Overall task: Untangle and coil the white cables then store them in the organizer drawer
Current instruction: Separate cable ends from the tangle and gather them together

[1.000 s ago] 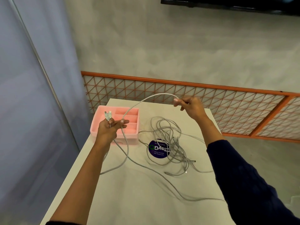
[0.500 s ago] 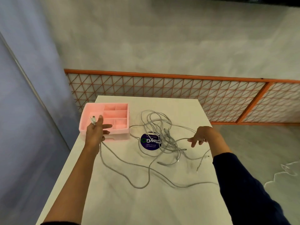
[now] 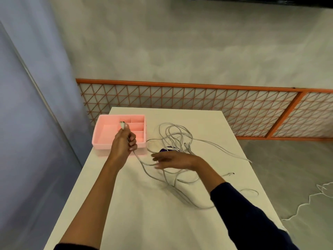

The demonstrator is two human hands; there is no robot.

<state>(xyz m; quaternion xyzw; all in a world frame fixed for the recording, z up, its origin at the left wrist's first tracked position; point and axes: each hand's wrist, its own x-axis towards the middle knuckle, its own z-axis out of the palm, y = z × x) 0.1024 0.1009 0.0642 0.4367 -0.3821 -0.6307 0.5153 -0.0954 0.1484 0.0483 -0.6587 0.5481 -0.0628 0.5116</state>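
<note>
My single head view: wide-angle, looking forward and down over tabletop (image 3: 144, 204) from near end; far wall (image 3: 180, 51) beyond.

A white rectangular surface (image 3: 144, 213) carries a pink organizer (image 3: 100, 139) at its far left corner. Just right of it a loose tangle of white cables (image 3: 177, 136) sprawls across the middle, lying over a dark round sticker (image 3: 164, 150), with strands trailing toward the right edge.

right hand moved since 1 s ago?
Yes. The right hand has dropped from holding a raised cable near the table's far edge and crossed leftward, now low over the table, reaching toward the strand below the left hand, nearer the pink organizer.
</note>
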